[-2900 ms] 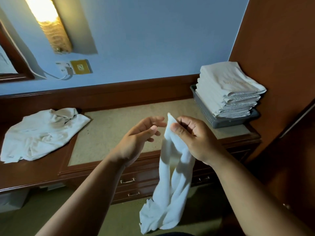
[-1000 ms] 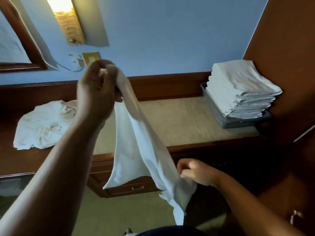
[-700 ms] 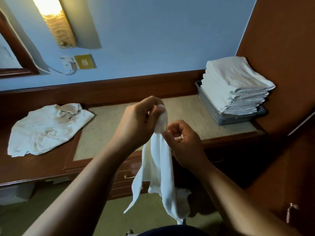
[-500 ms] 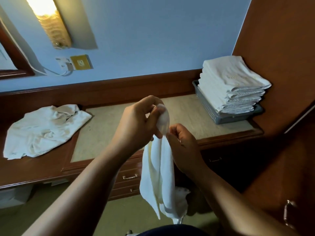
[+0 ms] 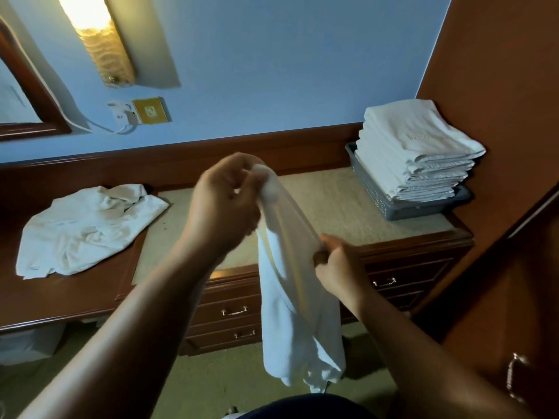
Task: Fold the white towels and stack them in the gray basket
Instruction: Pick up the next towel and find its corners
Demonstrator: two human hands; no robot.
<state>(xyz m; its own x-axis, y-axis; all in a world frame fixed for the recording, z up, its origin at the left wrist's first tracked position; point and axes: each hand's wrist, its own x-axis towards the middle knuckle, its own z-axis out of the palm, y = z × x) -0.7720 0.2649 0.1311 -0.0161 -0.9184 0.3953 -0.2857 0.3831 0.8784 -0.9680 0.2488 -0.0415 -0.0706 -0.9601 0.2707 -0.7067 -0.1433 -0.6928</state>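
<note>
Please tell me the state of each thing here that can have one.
Held towel: unfolded, hanging from both hands.
Left hand: grips its top end.
Right hand: pinches its edge lower down.
Crumpled towel: lies unfolded on the desk.
Gray basket: holds a folded stack.
Wall lamp: lit.
Drawers: closed.

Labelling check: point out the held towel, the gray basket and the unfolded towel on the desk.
held towel [image 5: 290, 297]: head view, middle of the hanging cloth.
gray basket [image 5: 370, 189]: head view, perforated left wall.
unfolded towel [image 5: 87, 228]: head view, centre of the crumpled heap.
</note>
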